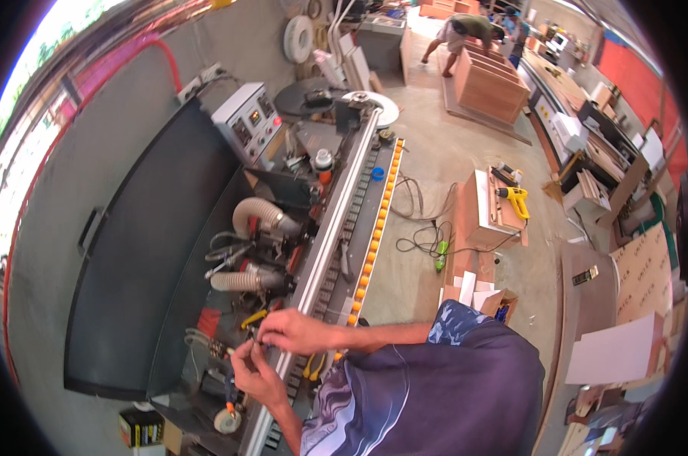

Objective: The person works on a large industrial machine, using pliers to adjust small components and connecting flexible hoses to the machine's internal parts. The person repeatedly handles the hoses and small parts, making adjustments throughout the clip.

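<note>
My left hand [254, 372] and my right hand [283, 332] meet over the left side of an edge banding machine [309, 281], fingertips pinched together around a small part I cannot make out. A yellow-handled tool [254, 318] lies just beyond my fingers, and yellow-handled pliers [310, 374] lie below my right hand. An orange-and-black tool [230, 397] is under my left hand. Two ribbed hoses [237, 282] join the machine farther back. A row of orange rollers [374, 254] runs along its right side.
A dark open hood [131, 258] and control box [243, 118] flank the machine. Right: a wooden box [480, 213] with a yellow heat gun [517, 204], cables [420, 243] on the floor, leaning boards [610, 342]. A co-worker [469, 30] bends over a wooden cabinet [488, 87].
</note>
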